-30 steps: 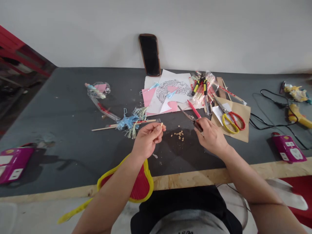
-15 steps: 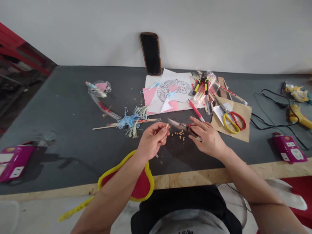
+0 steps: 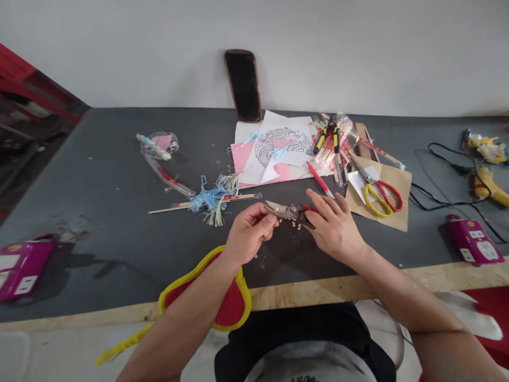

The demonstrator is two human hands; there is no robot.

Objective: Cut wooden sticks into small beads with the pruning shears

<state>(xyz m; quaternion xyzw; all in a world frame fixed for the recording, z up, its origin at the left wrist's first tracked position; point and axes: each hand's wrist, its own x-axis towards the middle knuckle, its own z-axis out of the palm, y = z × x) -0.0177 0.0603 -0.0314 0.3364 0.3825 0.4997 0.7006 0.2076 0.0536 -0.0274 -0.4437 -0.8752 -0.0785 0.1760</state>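
Note:
My left hand [image 3: 252, 231] is closed in a pinch at the middle of the table, on a small light wooden stick that now hardly shows. My right hand [image 3: 336, 225] is wrapped round the red handles of pruning shears [image 3: 293, 211], some of its fingers raised. The metal blades are parted and reach the left fingertips. Several small cut wooden bits [image 3: 294, 225] lie on the dark tabletop below the shears. Left of my left hand, blue and pale green tassels [image 3: 209, 199] rest on thin wooden sticks [image 3: 167, 210].
Behind the hands are a dragon drawing [image 3: 286, 146], a red marker [image 3: 320, 179], wrapped chopsticks [image 3: 326, 151] and a leaning phone [image 3: 243, 85]. Scissors [image 3: 377, 193] lie on brown paper at right. A yellow-edged red piece [image 3: 233, 307] overhangs the front edge. Purple boxes [image 3: 475, 241] stand at both sides.
The shears in my right hand have moved left, with their blades now at my left fingertips. The view has shifted slightly.

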